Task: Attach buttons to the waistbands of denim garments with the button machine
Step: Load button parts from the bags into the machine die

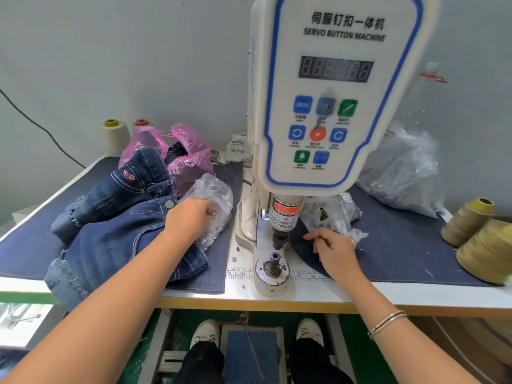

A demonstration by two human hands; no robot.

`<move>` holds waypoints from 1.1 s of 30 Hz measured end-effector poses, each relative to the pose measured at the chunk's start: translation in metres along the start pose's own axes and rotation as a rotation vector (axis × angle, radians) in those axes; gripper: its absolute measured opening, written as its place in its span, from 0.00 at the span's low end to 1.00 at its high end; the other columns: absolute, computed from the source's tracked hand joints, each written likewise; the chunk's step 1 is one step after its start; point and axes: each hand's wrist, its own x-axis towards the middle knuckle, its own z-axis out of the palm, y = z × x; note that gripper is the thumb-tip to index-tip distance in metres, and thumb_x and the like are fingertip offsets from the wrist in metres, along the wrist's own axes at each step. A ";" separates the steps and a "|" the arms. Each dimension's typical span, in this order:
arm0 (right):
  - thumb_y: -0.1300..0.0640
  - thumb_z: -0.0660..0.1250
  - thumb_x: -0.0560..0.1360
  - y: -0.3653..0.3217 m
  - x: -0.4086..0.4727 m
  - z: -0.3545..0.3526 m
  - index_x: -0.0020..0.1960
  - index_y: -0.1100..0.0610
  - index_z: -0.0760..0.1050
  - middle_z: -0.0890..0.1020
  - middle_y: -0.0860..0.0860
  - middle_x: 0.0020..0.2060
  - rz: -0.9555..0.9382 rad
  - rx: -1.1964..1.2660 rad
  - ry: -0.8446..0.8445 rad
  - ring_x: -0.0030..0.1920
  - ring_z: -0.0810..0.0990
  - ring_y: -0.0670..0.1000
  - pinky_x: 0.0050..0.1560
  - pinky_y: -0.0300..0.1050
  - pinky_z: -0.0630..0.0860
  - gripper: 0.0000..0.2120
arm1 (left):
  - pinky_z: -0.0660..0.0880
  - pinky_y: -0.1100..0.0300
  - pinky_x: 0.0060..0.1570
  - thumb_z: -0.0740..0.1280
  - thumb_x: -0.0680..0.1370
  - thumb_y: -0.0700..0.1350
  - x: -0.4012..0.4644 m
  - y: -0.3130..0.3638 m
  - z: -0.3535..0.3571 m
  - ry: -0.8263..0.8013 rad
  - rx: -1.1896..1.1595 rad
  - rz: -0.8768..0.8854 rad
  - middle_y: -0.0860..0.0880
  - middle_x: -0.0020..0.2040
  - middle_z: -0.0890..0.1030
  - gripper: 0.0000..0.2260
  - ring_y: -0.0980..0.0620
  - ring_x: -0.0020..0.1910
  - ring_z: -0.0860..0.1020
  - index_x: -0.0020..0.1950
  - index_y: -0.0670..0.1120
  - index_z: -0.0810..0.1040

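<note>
A pile of denim garments (pixel 122 234) lies on the table's left, one waistband showing a silver button (pixel 169 204). My left hand (pixel 189 218) reaches into a clear bag of buttons (pixel 214 195) beside the pile and pinches a small silver button (pixel 213 214). The white servo button machine (pixel 332 92) stands in the middle, its punch (pixel 279 238) above the lower die (pixel 273 266). Just right of the punch, my right hand (pixel 332 246) rests on dark denim cloth (pixel 302 245) with its fingers curled. Whether it holds anything is hidden.
A second clear bag (pixel 332 212) lies behind my right hand and a larger one (pixel 401 173) at the back right. Tan thread cones (pixel 482 239) stand at the right edge, a pink bag (pixel 182 156) and two cones (pixel 115 137) at the back left. A foot pedal (pixel 249 353) sits between my shoes.
</note>
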 end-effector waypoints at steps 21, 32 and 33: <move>0.69 0.59 0.77 0.001 -0.002 0.000 0.40 0.42 0.78 0.78 0.35 0.29 -0.036 -0.030 -0.007 0.30 0.74 0.40 0.32 0.30 0.69 0.22 | 0.76 0.53 0.44 0.63 0.74 0.38 -0.005 0.007 0.001 -0.063 -0.142 -0.009 0.47 0.39 0.79 0.10 0.45 0.39 0.73 0.41 0.51 0.80; 0.68 0.59 0.78 0.000 -0.002 0.000 0.40 0.41 0.78 0.77 0.39 0.32 -0.047 -0.040 -0.008 0.32 0.75 0.40 0.34 0.30 0.71 0.22 | 0.75 0.56 0.44 0.70 0.76 0.44 -0.017 0.007 0.004 0.031 -0.429 -0.041 0.50 0.40 0.82 0.03 0.50 0.42 0.78 0.42 0.47 0.81; 0.68 0.59 0.78 0.000 -0.002 -0.001 0.40 0.41 0.78 0.77 0.39 0.32 -0.047 -0.041 -0.008 0.32 0.75 0.40 0.34 0.30 0.71 0.22 | 0.74 0.57 0.42 0.70 0.76 0.45 -0.017 0.007 0.004 0.032 -0.440 -0.050 0.50 0.40 0.82 0.04 0.51 0.41 0.78 0.41 0.48 0.81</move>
